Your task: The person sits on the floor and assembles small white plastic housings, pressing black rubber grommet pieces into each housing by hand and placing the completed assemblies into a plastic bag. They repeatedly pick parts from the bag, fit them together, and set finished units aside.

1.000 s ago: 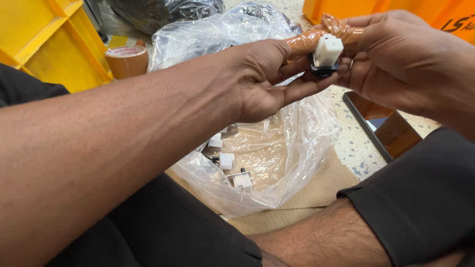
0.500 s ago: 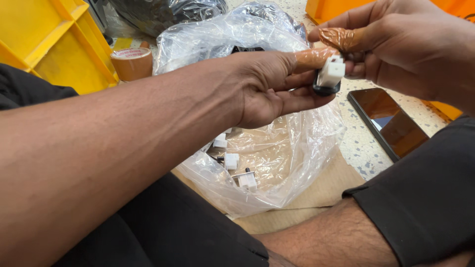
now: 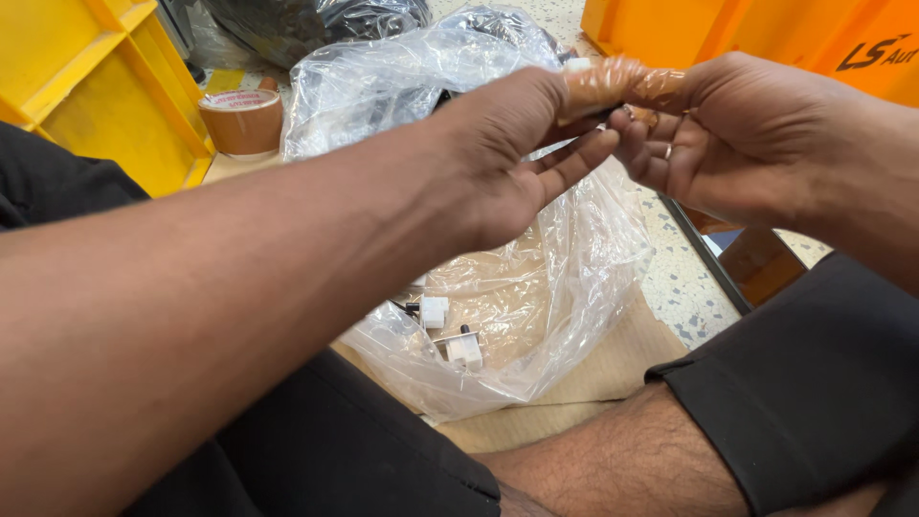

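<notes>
While a small part wrapped in brown tape (image 3: 622,81) is held up above the clear plastic bag (image 3: 498,287), the left hand (image 3: 507,153) pinches one end and the right hand (image 3: 728,134) pinches the other. White plugs (image 3: 450,330) lie inside the bag; a tape roll (image 3: 244,120) sits beside a yellow crate (image 3: 86,86).

Small tape-wrapped white part (image 3: 613,81), held aloft horizontally
</notes>
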`<state>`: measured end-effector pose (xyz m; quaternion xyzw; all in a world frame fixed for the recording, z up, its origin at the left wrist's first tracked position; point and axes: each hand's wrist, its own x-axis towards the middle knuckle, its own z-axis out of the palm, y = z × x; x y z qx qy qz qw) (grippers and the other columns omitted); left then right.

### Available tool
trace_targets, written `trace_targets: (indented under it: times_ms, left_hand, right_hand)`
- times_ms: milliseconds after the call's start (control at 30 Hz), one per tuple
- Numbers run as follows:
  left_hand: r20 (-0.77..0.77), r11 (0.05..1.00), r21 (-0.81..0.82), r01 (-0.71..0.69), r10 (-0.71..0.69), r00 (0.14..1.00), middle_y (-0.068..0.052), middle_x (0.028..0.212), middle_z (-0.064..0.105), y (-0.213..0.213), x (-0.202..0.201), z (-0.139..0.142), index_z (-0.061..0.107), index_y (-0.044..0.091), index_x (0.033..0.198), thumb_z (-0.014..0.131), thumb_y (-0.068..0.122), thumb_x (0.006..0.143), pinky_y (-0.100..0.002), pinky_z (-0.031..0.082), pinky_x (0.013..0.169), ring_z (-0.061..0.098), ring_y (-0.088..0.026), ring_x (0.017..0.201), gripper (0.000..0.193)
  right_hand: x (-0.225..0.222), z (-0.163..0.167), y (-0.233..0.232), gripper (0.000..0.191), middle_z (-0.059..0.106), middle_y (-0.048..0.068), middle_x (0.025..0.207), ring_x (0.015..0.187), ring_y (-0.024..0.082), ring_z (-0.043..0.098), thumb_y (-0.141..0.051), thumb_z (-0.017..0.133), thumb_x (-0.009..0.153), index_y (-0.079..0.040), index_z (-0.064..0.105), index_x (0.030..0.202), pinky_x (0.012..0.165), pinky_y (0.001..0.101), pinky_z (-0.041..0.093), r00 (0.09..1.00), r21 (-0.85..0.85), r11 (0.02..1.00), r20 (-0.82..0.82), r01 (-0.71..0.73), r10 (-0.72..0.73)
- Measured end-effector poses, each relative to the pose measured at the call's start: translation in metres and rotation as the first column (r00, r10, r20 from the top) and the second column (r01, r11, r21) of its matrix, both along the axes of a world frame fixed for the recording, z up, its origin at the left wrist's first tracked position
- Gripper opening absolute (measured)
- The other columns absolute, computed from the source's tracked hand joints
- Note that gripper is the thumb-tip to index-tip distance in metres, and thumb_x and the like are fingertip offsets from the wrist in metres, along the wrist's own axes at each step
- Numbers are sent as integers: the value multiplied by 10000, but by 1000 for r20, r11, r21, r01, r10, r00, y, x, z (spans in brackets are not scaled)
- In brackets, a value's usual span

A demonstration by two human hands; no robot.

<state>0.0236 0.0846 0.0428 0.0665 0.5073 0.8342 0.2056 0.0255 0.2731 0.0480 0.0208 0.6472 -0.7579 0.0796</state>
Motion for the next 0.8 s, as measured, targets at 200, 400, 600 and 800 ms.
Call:
trace_targets:
  times_ms: [200, 400, 600, 800]
  left_hand:
    - [128, 989, 20, -145, 141, 982, -142, 956, 669, 5, -6, -6, 687, -88, 1049, 644, 60, 924, -142, 594, 637, 654, -132, 742, 199]
    - [73, 985, -132, -110, 120, 990, -156, 875, 666, 7, -1, 4, 658, -132, 1022, 559, 60, 971, -200, 621, 617, 666, -151, 676, 222]
    - [-27, 961, -253, -108, 104, 994, -182, 808, 706, 5, 7, 16, 653, -152, 999, 490, 90, 989, -214, 626, 585, 686, -156, 621, 292]
    - [-27, 961, -275, 1, -9, 1000, -195, 924, 662, 2, 7, 12, 649, -156, 1053, 537, 59, 982, -220, 627, 601, 653, -161, 688, 253]
  right_hand:
    - [19, 2, -24, 305, 628, 82, 1095, 964, 108, 634, -200, 528, 1081, 1, 599, 1299, 849, 210, 575, 996, 88, 994, -65, 61, -56]
    - [12, 5, -26, 292, 634, 92, 1062, 854, 114, 566, -174, 485, 1101, 20, 634, 1261, 730, 216, 484, 992, 241, 966, -109, 94, -69]
    - [5, 0, -13, 360, 668, 131, 1086, 811, 99, 599, -189, 477, 1112, 67, 658, 1289, 729, 218, 543, 983, 335, 928, -130, 164, -127]
    - [14, 4, -16, 332, 689, 122, 1126, 867, 102, 680, -117, 494, 1067, 75, 607, 1312, 771, 233, 581, 986, 359, 933, -164, 32, 29]
